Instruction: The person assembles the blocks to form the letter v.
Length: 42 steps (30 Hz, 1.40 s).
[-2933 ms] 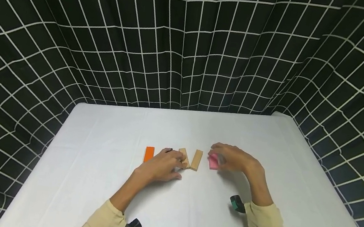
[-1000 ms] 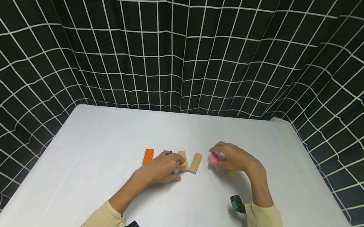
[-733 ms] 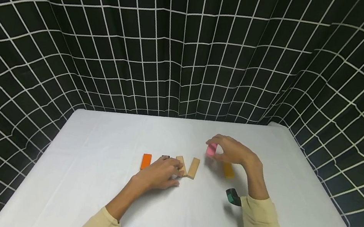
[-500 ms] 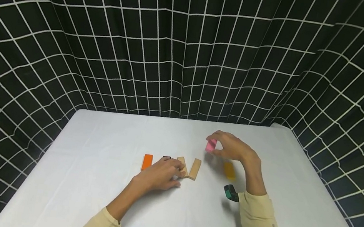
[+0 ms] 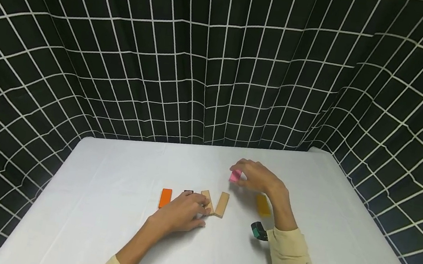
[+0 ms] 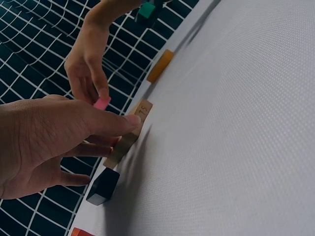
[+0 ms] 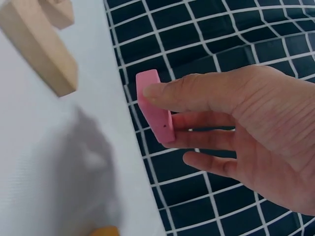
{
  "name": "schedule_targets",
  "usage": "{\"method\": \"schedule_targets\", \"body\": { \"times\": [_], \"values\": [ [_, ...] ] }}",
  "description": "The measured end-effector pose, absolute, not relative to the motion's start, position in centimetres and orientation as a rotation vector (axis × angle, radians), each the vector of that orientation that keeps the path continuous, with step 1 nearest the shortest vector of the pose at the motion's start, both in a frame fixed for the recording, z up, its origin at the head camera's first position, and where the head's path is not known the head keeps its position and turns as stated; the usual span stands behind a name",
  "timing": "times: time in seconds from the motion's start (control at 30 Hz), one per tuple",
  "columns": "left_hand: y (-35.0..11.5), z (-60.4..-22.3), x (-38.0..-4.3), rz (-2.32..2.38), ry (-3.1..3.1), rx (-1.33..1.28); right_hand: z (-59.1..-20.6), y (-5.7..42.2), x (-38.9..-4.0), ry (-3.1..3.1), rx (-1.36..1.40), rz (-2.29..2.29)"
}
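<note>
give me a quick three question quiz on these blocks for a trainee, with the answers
1. Which block does the right hand hold?
2. True or false: the yellow block lies apart from the wooden blocks.
3. Fill in the colour: in the head view, the ____ block lies farthest left.

Key:
1. The pink block.
2. True.
3. Orange; the orange block.

Left wrist view, just off centre toward 10 o'clock: a wooden block (image 6: 144, 106) bore a two-character mark, "75" or, inverted, "SL". Head view, between 4 and 5 o'clock: the right sleeve (image 5: 293, 258) carried small lettering, apparently "Let's slim".
</note>
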<state>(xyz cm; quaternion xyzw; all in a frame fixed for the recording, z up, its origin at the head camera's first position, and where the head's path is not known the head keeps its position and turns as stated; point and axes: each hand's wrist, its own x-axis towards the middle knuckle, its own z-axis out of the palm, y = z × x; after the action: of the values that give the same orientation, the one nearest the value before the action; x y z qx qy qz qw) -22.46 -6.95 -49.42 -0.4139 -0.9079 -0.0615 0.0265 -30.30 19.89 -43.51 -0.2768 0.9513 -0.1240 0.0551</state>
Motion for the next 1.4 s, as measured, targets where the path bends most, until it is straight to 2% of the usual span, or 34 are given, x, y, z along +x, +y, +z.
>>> {"method": "schedule_targets", "body": {
  "times": [0.47, 0.87, 1.4],
  "values": [
    [-7.0, -49.8, -22.8, -0.183, -2.804, -1.287, -46.0, 19.6, -31.2, 2.843, -0.762, -0.387],
    [-7.1, -49.5, -22.8, -0.199, -2.813, -1.283, -47.1, 18.8, -31.5, 2.847, -0.833, -0.33],
    [-7.3, -49.5, -23.0, -0.19, -2.823, -1.295, -46.9, 18.6, -32.1, 2.781, -0.864, -0.322]
  ]
}}
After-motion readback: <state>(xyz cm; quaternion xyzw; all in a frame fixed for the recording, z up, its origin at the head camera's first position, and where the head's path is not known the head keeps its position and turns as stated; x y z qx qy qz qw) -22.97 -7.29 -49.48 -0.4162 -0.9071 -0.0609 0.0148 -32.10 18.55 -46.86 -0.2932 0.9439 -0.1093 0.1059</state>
